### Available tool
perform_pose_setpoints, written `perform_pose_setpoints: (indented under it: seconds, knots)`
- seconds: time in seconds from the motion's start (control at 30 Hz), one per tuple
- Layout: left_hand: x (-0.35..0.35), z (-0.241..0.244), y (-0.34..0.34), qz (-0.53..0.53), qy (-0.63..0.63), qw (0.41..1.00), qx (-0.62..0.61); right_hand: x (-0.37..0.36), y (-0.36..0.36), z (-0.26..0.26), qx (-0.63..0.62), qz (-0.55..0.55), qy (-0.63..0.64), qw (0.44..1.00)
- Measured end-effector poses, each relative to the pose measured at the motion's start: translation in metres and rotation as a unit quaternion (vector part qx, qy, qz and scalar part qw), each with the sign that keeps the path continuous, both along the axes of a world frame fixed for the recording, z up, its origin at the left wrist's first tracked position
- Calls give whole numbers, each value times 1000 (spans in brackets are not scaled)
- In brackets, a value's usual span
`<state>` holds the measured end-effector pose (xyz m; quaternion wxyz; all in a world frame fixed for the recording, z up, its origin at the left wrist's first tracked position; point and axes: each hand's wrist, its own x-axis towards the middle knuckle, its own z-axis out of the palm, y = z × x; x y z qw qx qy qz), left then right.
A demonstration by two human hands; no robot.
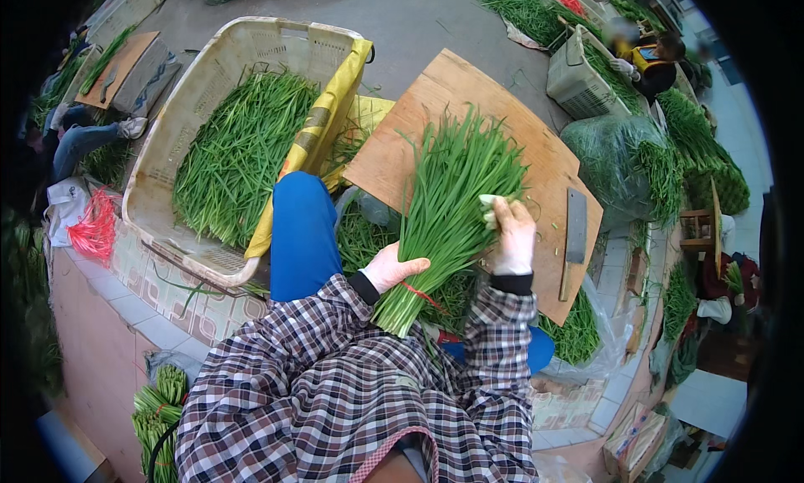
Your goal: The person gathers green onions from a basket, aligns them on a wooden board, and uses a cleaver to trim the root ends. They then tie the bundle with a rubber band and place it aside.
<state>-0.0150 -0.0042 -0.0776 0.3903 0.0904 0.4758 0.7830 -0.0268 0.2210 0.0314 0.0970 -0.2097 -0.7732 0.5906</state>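
Observation:
A thick bunch of garlic chives (461, 175) lies slantwise in front of me, its leaf tips over a wooden board (402, 131). My left hand (392, 268) grips it low on the stems, thumb across the top. Just below that thumb, a red tie (422, 294) crosses the stems, and the pale cut ends point towards my lap. At the bunch's right edge is my right hand (512, 228), fingers curled, with something white at the fingertips. Whether these fingers pinch any leaves cannot be made out. A cleaver (575, 238) rests on the board's right side.
Left of my knee stands a plastic crate (207, 74) of loose chives, with yellow sheeting (326, 118) over its near side. Red ties (94, 228) hang at far left. Tied bunches (160, 407) lie lower left. A plastic-wrapped bundle (609, 169) sits right; other people work beyond.

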Motion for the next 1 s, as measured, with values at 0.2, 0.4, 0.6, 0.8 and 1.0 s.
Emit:
perform_pose_setpoints:
  seconds: [0.2, 0.4, 0.6, 0.8, 1.0]
  knots:
    - [0, 23, -6, 22, 27, 999, 24, 120, 37, 56, -109, 99, 73, 986]
    - [-8, 89, -8, 77, 265, 923, -266, 114, -28, 5, -287, 171, -108, 936]
    - [1, 75, -11, -7, 279, 925, -259, 71, -75, -66, -444, -31, 64, 893]
    - [-17, 36, 15, 56, 88, 994, 14, 82, -83, -93, -387, -36, 96, 916]
    - [-13, 19, 27, 164, 39, 984, -59, 77, -73, -67, -379, 59, 62, 921]
